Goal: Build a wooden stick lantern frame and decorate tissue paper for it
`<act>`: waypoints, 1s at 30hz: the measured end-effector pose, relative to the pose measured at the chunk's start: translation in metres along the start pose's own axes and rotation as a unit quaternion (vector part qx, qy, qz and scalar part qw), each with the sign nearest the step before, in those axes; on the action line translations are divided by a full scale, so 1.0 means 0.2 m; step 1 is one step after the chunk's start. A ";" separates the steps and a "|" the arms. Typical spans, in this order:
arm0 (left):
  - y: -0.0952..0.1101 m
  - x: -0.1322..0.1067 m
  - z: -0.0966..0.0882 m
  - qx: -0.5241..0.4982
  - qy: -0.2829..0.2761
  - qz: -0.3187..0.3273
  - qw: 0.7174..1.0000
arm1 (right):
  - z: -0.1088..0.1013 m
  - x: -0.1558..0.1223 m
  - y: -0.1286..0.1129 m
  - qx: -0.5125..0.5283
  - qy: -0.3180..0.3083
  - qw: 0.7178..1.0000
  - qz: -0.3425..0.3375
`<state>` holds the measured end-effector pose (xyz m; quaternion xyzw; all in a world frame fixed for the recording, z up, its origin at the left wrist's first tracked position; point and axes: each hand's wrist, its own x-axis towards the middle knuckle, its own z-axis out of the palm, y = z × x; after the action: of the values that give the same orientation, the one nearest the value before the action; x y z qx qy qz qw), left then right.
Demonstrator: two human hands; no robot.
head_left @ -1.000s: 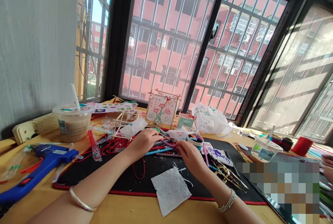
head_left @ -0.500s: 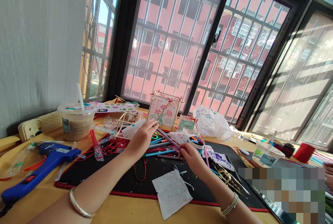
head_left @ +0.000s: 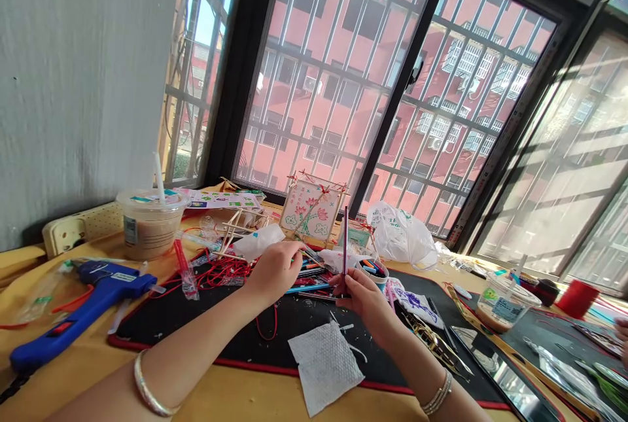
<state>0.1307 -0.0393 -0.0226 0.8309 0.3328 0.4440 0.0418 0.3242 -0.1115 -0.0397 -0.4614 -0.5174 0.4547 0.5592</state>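
Note:
My right hand (head_left: 360, 298) grips a slim purple pen-like stick (head_left: 345, 239) near its lower end, holding it nearly upright. To its left, my left hand (head_left: 277, 268) reaches over a heap of slim coloured pens (head_left: 309, 288) on the black mat (head_left: 196, 330). Its fingers are bent together at the heap, and what they hold, if anything, is hidden. A small cup of pens (head_left: 384, 281) stands just beyond my right hand. Behind both hands is a stick-framed panel (head_left: 314, 209) with pink flowers, tied with red cord. A white textured tissue (head_left: 324, 366) lies in front.
A blue glue gun (head_left: 83, 307) and a lidded drink cup (head_left: 150, 229) with a straw are at left. Tangled red cord (head_left: 220, 276) lies near my left forearm. At right are a plastic bag (head_left: 402, 235), another drink cup (head_left: 505, 304) and a phone-like glossy slab (head_left: 510, 373).
The purple stick has swung from slanting between both hands to upright in my right hand. My left hand has let go of it and moved slightly down onto the pen heap.

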 end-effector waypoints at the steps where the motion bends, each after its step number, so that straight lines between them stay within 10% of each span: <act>1: 0.03 -0.01 0.00 -0.008 -0.017 0.015 1.000 | 0.00 0.00 0.00 0.010 0.007 1.000 -0.002; 12: 0.17 -0.08 0.04 0.003 -0.146 0.102 0.984 | 0.08 -0.05 -0.01 -0.004 -0.019 1.000 -0.017; 30: 0.27 -0.13 0.00 -0.023 -0.169 0.141 0.975 | 0.03 -0.11 -0.07 -0.064 -0.061 0.996 -0.034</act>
<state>0.1488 -0.0969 -0.0208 0.9311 0.1903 0.3065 0.0540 0.3182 -0.1348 -0.0282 -0.4497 -0.5938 0.4290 0.5111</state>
